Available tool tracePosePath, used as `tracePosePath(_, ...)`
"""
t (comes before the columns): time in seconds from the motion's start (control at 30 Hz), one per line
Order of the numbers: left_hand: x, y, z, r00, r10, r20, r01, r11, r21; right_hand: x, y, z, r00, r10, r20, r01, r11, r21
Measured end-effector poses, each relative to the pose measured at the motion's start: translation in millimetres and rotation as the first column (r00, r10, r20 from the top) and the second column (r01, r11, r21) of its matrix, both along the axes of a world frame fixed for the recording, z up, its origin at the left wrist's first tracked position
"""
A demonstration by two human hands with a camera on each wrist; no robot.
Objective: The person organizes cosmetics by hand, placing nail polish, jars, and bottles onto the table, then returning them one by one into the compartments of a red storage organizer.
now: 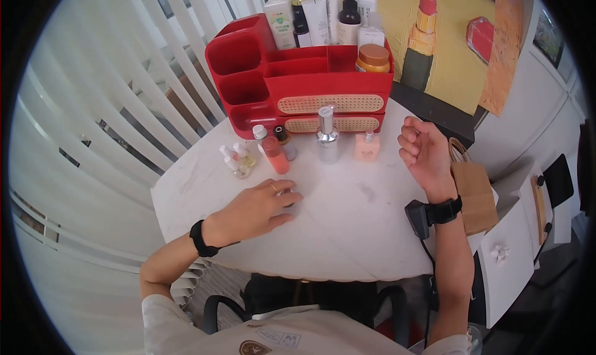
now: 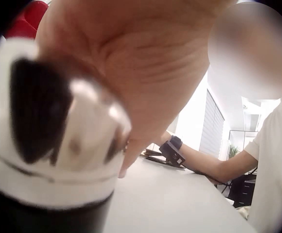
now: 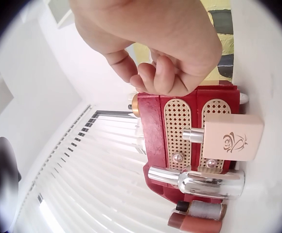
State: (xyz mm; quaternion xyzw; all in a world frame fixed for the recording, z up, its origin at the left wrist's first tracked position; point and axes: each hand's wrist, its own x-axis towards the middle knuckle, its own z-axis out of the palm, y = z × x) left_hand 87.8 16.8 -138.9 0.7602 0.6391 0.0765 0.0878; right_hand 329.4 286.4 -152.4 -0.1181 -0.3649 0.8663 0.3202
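My left hand [image 1: 251, 211] is low over the front-middle of the table, its fingers curled round a small container mostly hidden beneath it. The left wrist view shows that container [image 2: 77, 131] large and blurred: a shiny silver upper part over a black body, right under the palm. My right hand [image 1: 427, 155] is held up at the table's right side, fingers loosely curled, holding nothing. Nearest to it stands a peach perfume bottle [image 1: 367, 149], with a silver-capped bottle [image 1: 327, 141] to its left. Further left are a coral bottle [image 1: 275, 156] and a black-capped bottle [image 1: 281, 135].
A red organizer [image 1: 329, 85] holding several bottles and an amber jar [image 1: 373, 58] fills the back. Small white-capped vials [image 1: 236, 163] stand at the left, near the vertical blinds [image 1: 105, 125]. A brown paper bag [image 1: 474, 190] is beside the right forearm; a lipstick painting [image 1: 428, 38] stands behind.
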Motion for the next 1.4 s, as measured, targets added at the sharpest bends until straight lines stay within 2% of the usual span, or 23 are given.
tracePosePath(0.1, -1, -14, 21, 0.999, -0.041, 0.013, 0.04, 0.998, 0.046, -1, -3, 4, 1.0, 0.015, 0.002, -0.015, 0.999, 0.032)
tracePosePath(0.17, 3, -28, 40, 0.969, 0.168, -0.179, -0.183, 0.981, -0.07, -1, -6, 7, 1.0, 0.014, 0.014, -0.015, 0.999, 0.034)
tracePosePath(0.2, 1, -30, 44, 0.969, 0.172, -0.18, -0.187, 0.98, -0.072, -2, -6, 6, 1.0, 0.019, 0.014, -0.019, 0.999, 0.032)
tracePosePath(0.27, -4, -29, 50, 0.932, 0.357, 0.067, -0.302, 0.864, -0.403, -2, -5, 6, 1.0, 0.027, 0.004, -0.027, 0.999, 0.024)
tracePosePath(0.3, -6, -30, 47, 0.931, 0.359, 0.064, -0.305, 0.864, -0.401, -2, -5, 6, 1.0, 0.03, 0.001, -0.03, 0.999, 0.025)
tracePosePath(0.4, -6, -21, 37, 0.933, 0.339, 0.123, -0.292, 0.91, -0.294, -1, -3, 4, 0.999, 0.041, -0.013, -0.04, 0.999, 0.026)
tracePosePath(0.47, 3, -10, 42, 0.949, 0.314, -0.01, -0.306, 0.916, -0.259, 0, -2, 4, 0.998, 0.058, -0.033, -0.058, 0.998, 0.02)
tracePosePath(0.5, 1, -7, 35, 0.951, 0.308, -0.006, -0.299, 0.92, -0.252, 0, -2, 4, 0.998, 0.052, -0.031, -0.051, 0.998, 0.027)
tracePosePath(0.57, -3, -2, 17, 0.993, 0.11, 0.035, -0.106, 0.989, -0.103, 0, -2, 4, 0.997, 0.055, -0.046, -0.054, 0.998, 0.015)
tracePosePath(0.8, 22, 16, 18, 0.997, 0.061, 0.036, -0.056, 0.988, -0.142, -2, -3, 4, 0.999, 0.042, -0.03, -0.042, 0.999, 0.0)
tracePosePath(0.9, 36, 19, 37, 0.995, 0.096, -0.004, -0.095, 0.976, -0.195, -1, -2, 4, 0.999, 0.035, -0.028, -0.034, 0.999, 0.009)
tracePosePath(0.97, 44, 20, 70, 0.981, 0.103, -0.165, -0.09, 0.992, 0.084, 0, -2, 6, 0.998, 0.05, -0.038, -0.049, 0.999, 0.016)
tracePosePath(1.0, 46, 27, 93, 0.985, 0.118, -0.123, -0.11, 0.992, 0.066, 0, -3, 6, 0.998, 0.043, -0.038, -0.043, 0.999, 0.011)
tracePosePath(1.1, 50, 75, 162, 0.992, 0.129, -0.016, -0.128, 0.99, 0.066, 0, -6, 7, 0.998, 0.062, -0.026, -0.061, 0.998, 0.034)
tracePosePath(1.13, 47, 96, 168, 0.994, 0.105, -0.02, -0.098, 0.975, 0.199, 0, -5, 6, 0.998, 0.057, -0.023, -0.056, 0.998, 0.025)
tracePosePath(1.23, 24, 174, 160, 0.991, 0.022, -0.128, 0.048, 0.851, 0.523, -1, -2, 4, 0.999, 0.047, -0.022, -0.047, 0.999, 0.01)
tracePosePath(1.3, 32, 203, 158, 0.993, 0.116, -0.022, -0.094, 0.888, 0.451, 1, 0, 3, 0.999, 0.036, -0.02, -0.036, 0.999, 0.006)
tracePosePath(1.4, 34, 230, 147, 0.988, 0.136, -0.077, -0.088, 0.89, 0.447, 1, 0, 3, 1.0, 0.012, -0.014, -0.012, 1.0, -0.001)
